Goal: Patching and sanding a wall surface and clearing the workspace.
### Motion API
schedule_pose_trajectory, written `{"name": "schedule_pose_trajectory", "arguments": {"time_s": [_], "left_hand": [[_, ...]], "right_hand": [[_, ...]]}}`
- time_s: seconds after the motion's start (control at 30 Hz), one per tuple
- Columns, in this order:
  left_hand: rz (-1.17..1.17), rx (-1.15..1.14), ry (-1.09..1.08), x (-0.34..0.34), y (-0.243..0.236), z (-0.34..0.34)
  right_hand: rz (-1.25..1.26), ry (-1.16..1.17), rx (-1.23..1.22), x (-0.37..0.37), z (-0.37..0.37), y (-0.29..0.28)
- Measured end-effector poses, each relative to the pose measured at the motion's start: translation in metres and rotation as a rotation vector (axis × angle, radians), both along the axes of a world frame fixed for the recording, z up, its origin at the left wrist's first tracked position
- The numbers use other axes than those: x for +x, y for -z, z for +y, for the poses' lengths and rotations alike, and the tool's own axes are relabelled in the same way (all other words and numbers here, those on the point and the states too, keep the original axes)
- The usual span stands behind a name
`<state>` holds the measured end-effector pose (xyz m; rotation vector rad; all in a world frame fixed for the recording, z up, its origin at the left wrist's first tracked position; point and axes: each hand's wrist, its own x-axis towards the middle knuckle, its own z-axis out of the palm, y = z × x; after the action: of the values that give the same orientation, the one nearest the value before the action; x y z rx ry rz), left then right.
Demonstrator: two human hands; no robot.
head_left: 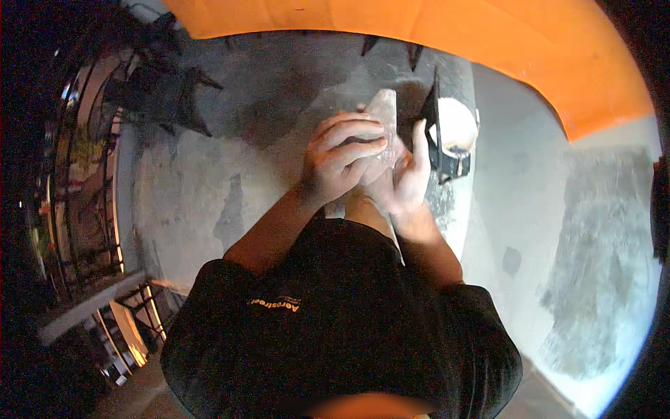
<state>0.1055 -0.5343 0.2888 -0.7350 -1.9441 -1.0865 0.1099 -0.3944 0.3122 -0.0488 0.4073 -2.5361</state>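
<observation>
Head view: left fisheye of head-worn pair, upright, unmirrored. Looks steeply down wearer's front from above. Black shirt (335, 335) near, filling lower centre. Left hand (343, 155) and right hand (409, 173) mid-frame, close range. Grey floor (188, 185) farther off. Straight edges bow toward dark rim.

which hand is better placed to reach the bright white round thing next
Probably the right hand: it is nearer that bright white round thing, while the left hand lies farther left, over the pale piece.

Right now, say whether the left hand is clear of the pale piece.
No, the left hand has its fingers against the pale piece.
</observation>
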Motion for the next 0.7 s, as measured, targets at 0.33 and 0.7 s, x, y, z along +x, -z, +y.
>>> {"name": "schedule_pose_trajectory", "arguments": {"time_s": [0.33,0.7], "left_hand": [[-0.727,0.409,0.262,0.037,0.002,0.048],[-1.427,0.421,0.837,0.047,0.035,0.268]], "right_hand": [[0.5,0.3,0.901,0.061,0.072,0.027],[0.014,0.376,0.219,0.134,0.271,0.055]]}}
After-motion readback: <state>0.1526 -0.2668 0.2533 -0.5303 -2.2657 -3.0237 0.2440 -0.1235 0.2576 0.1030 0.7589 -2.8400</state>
